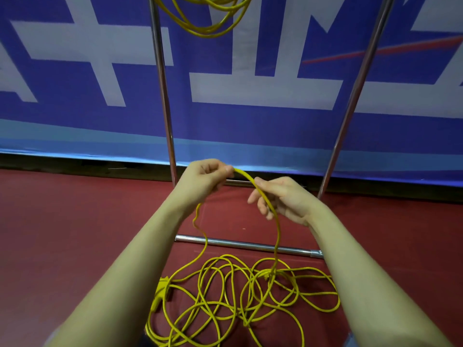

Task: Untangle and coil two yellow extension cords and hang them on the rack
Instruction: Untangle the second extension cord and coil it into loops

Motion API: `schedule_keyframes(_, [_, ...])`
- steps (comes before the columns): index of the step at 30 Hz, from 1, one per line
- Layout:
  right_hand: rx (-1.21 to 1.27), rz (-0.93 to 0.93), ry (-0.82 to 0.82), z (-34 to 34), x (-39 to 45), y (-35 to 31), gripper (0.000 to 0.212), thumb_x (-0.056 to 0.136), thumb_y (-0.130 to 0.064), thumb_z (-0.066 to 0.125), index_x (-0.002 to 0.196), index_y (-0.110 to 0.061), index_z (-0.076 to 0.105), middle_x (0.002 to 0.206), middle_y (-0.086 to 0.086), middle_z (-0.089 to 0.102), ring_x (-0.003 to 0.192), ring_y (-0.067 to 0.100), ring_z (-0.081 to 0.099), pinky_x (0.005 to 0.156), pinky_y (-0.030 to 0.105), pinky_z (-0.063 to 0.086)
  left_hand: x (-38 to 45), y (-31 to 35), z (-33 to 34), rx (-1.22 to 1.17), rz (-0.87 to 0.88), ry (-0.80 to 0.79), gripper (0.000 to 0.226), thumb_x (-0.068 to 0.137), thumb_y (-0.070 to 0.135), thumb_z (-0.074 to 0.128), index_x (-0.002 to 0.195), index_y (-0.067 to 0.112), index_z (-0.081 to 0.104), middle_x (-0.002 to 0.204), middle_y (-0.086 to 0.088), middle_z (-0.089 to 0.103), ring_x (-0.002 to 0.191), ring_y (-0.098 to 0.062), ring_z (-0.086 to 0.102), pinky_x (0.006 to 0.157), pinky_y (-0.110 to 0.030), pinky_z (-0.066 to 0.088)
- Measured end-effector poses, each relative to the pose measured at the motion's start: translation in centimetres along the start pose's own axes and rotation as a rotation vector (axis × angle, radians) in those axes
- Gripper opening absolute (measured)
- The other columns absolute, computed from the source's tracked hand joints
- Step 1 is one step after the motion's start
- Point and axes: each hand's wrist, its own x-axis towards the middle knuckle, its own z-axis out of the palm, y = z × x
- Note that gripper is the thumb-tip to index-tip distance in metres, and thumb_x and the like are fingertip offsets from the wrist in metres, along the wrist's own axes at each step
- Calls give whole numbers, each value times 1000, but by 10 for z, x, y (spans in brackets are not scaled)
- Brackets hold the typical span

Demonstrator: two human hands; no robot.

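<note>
A yellow extension cord [225, 294] lies in a loose tangle of loops on the red floor below my arms, with its yellow plug block [161, 290] at the left. A strand rises from the pile and arches between my hands. My left hand [205, 177] pinches the top of that strand. My right hand [280, 199] holds the same strand a little lower, fingers loosely curled round it. A second yellow cord [208, 18], coiled, hangs from the metal rack [162, 96] at the top of the view.
The rack's two chrome uprights rise in front of a blue and white banner [250, 91]. Its base bar [250, 245] lies across the floor just beyond the tangle. Red flooring [75, 221] spreads to both sides.
</note>
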Motion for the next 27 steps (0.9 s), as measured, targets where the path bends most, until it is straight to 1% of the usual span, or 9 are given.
schedule_keyframes(2, [-5, 65, 17, -5, 0, 6, 49, 97, -39, 44, 76, -1, 68, 54, 9, 57, 46, 17, 51, 48, 22, 45, 4, -4, -5, -58, 10, 117, 23, 96, 16, 58, 75, 9, 65, 48, 7, 40, 42, -4, 30, 42, -14, 24])
schedule_keyframes(5, [-8, 98, 29, -14, 1, 14, 48, 96, -40, 43, 82, -2, 69, 60, 8, 60, 50, 17, 54, 51, 22, 47, 9, -11, -14, -130, 7, 247, 24, 96, 16, 58, 74, 11, 66, 51, 4, 40, 47, -7, 31, 46, -17, 24])
schedule_keyframes(9, [-42, 79, 51, -17, 3, 24, 26, 94, -20, 53, 85, -3, 70, 63, 6, 61, 47, 13, 51, 51, 19, 43, 10, -23, -22, -155, -27, 333, 23, 96, 18, 58, 75, 11, 67, 50, 5, 46, 45, -6, 34, 46, -17, 27])
schedule_keyframes(11, [-61, 42, 104, -20, 2, 24, 21, 92, -12, 55, 82, -1, 70, 55, 3, 57, 38, 8, 41, 42, 15, 33, 10, -27, -30, -134, -103, 234, 24, 96, 16, 57, 75, 10, 66, 52, 3, 53, 47, -7, 41, 50, -21, 32])
schedule_keyframes(15, [4, -39, 234, -26, 0, 15, 22, 92, -8, 55, 78, 1, 68, 48, 0, 49, 32, 3, 26, 37, 13, 20, 2, -28, -45, -6, -285, -119, 25, 99, 16, 48, 84, 5, 65, 62, -5, 62, 52, -15, 54, 57, -25, 44])
schedule_keyframes(19, [67, -150, 317, -11, 3, 8, 22, 93, -8, 53, 78, 1, 67, 46, -3, 46, 33, 2, 21, 37, 13, 16, 2, -21, -38, -90, -337, -222, 34, 101, 17, 36, 89, 3, 65, 67, -8, 66, 51, -18, 56, 52, -25, 50])
schedule_keyframes(21, [44, -178, 279, -3, 3, 4, 21, 93, -8, 55, 78, -1, 68, 45, -3, 46, 36, 4, 22, 37, 13, 16, 4, -16, -34, -173, -377, -249, 43, 103, 28, 33, 91, 3, 66, 70, -10, 69, 51, -18, 59, 53, -26, 51])
schedule_keyframes(24, [-120, -174, 164, 8, 3, -1, 18, 90, -10, 59, 76, -6, 70, 44, -4, 47, 40, 7, 25, 39, 14, 16, 4, -12, -28, -137, -302, -306, 46, 98, 43, 41, 91, 5, 66, 76, -13, 70, 53, -20, 59, 55, -26, 50])
schedule_keyframes(27, [-169, -153, 103, 15, 4, -3, 18, 90, -9, 60, 76, -6, 70, 44, -2, 47, 37, 6, 27, 38, 14, 18, 0, -10, -20, 72, -156, -366, 33, 94, 34, 53, 75, 8, 61, 66, -8, 60, 50, -15, 49, 53, -21, 42])
